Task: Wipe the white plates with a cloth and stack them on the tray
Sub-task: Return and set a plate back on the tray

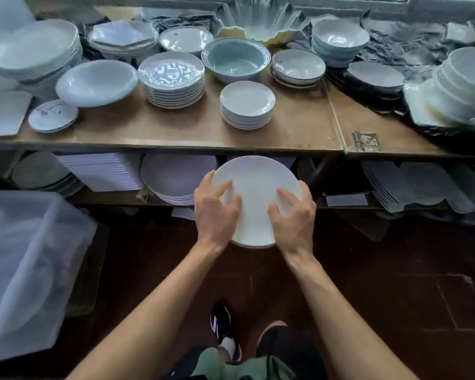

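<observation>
A round white ceramic plate [255, 196] is held up in the air in front of the brown wooden desk [176, 127], below its front edge and above the dark red floor [368, 270]. Both hands hold it from the near side. The left hand [217, 209] has its grip curled around the plate's left rim, fingers spread over the upper face and thumb hidden behind. The right hand [294, 215] grasps the right rim in the same way, fingertips pressed on the face. A second rim edge shows just under the plate's near edge, so it may be more than one plate; I cannot tell for sure.

On the desk directly beyond the held plate stands a stack of small white plates [247, 105]. To its left is a taller stack of patterned plates [172, 78], and behind it a pale blue-green bowl [236, 61]. More white dishes fill the lower shelf [176, 182] under the desk. A translucent plastic bin [25, 264] sits at the left, on the floor side.
</observation>
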